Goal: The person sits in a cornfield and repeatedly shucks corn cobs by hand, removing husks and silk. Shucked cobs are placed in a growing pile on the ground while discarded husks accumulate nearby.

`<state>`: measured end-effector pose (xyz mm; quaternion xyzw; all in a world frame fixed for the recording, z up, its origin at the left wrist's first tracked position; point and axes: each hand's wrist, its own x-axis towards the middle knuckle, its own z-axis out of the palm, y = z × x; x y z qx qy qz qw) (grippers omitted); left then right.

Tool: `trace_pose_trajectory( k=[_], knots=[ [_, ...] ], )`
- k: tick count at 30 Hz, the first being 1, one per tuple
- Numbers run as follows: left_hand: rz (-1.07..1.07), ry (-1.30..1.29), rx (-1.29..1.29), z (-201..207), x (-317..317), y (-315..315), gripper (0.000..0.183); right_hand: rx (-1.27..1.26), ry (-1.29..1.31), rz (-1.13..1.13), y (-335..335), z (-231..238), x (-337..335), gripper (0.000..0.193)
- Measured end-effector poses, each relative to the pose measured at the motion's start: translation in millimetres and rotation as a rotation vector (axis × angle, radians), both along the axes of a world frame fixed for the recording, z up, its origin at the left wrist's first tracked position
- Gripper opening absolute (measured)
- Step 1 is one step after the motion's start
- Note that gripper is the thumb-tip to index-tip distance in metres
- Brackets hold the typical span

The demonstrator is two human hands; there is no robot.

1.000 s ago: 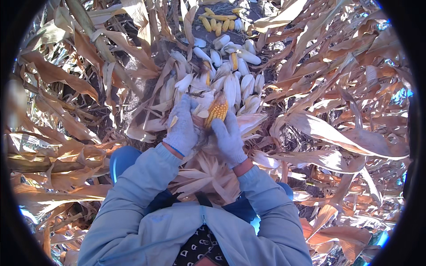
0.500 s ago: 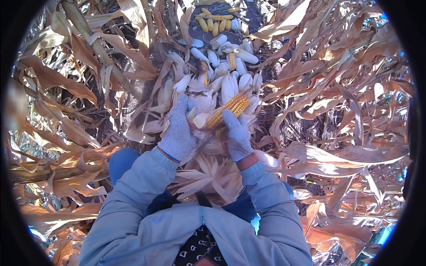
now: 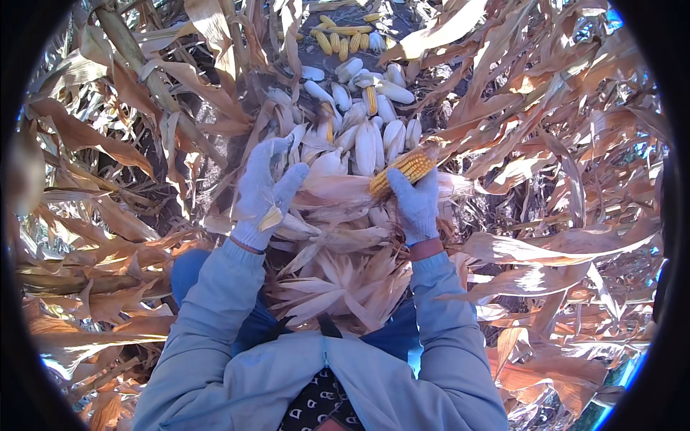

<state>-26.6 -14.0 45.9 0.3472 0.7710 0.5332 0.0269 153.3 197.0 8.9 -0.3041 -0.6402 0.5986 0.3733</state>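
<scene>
Cob point(image 3: 404, 172) exposed and yellow along its visible side. Judged progress, left to right: bare ears point(image 3: 343, 44) on the far ground appear done; the pale ears point(image 3: 366, 147) nearer, mostly wrapped, appear left to do, though a few there show yellow kernels. A heap of dry husks point(image 3: 334, 287) lies before the person.

Hands, left to right: left hand point(image 3: 266, 188) is spread, thumb apart from fingers, no object seen in its grip; a husk scrap point(image 3: 271, 218) lies against the glove near the wrist. Right hand point(image 3: 417, 205) grips the cob, thumb across its near side; the cob slants up and rightward beyond the thumb. Whether the pale husk point(image 3: 334, 189) between the hands remains joined to it cannot be confirmed.
</scene>
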Motion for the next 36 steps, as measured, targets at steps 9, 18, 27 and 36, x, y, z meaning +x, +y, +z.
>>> trace_pose_trajectory(
  k=[9, 18, 27, 36],
  knots=[
    [-0.565, 0.203, -0.231, -34, 35, 27, 0.085, -0.272, 0.270, 0.264, -44, 2, -6, 0.057],
    [-0.864, -0.770, -0.101, -61, 49, 42, 0.083, -0.266, 0.354, 0.309, -52, 19, 3, 0.057],
    [-0.764, -0.903, 0.048, -66, 75, 47, 0.078, -0.461, 0.367, 0.281, -43, 13, 1, 0.051],
    [-0.740, -0.673, -0.242, -57, 71, 43, 0.058, 0.037, -0.175, 0.266, -36, 4, -2, 0.071]
  ],
)
